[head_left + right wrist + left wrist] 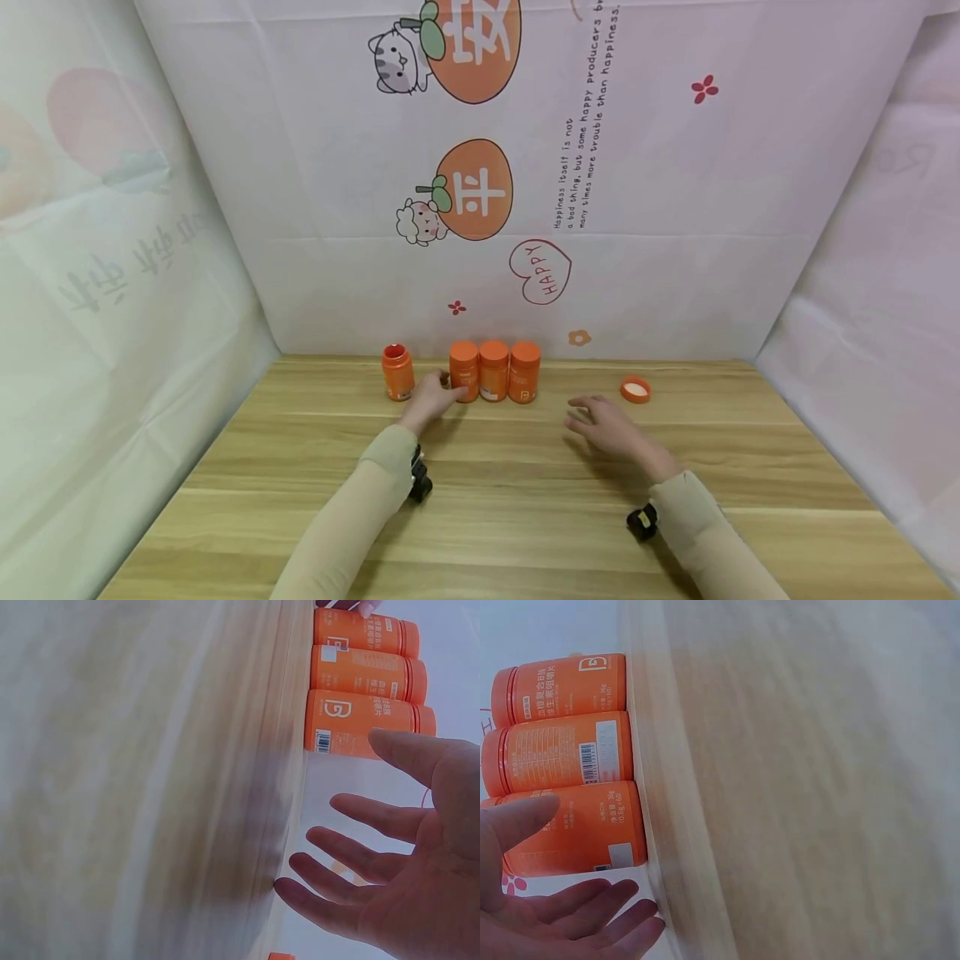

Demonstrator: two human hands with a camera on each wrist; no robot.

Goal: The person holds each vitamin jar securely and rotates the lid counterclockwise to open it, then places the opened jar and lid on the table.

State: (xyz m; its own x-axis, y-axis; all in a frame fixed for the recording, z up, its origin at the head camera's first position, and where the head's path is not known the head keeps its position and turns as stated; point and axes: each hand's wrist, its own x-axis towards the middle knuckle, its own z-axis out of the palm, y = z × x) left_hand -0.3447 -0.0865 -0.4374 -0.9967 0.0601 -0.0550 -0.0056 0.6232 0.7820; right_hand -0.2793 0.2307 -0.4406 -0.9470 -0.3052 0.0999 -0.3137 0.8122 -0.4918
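Note:
Three capped orange supplement bottles stand side by side in a row against the wall: a left one (465,367), a middle one (493,372) and a right one (524,373). My left hand (431,398) is at the left bottle, its thumb in front of the label and its straight fingers beyond the bottle's outer side. In the left wrist view a gap shows between those fingers and the bottle; whether the thumb touches it I cannot tell. To the right of the row, my right hand (609,429) hovers with spread fingers and holds nothing.
An uncapped orange bottle (397,372) stands left of the left hand. Its likely match, an orange lid (635,389), lies inner side up near the back right. A white printed cloth (637,275) hangs behind the wooden table (510,533) and along both sides.

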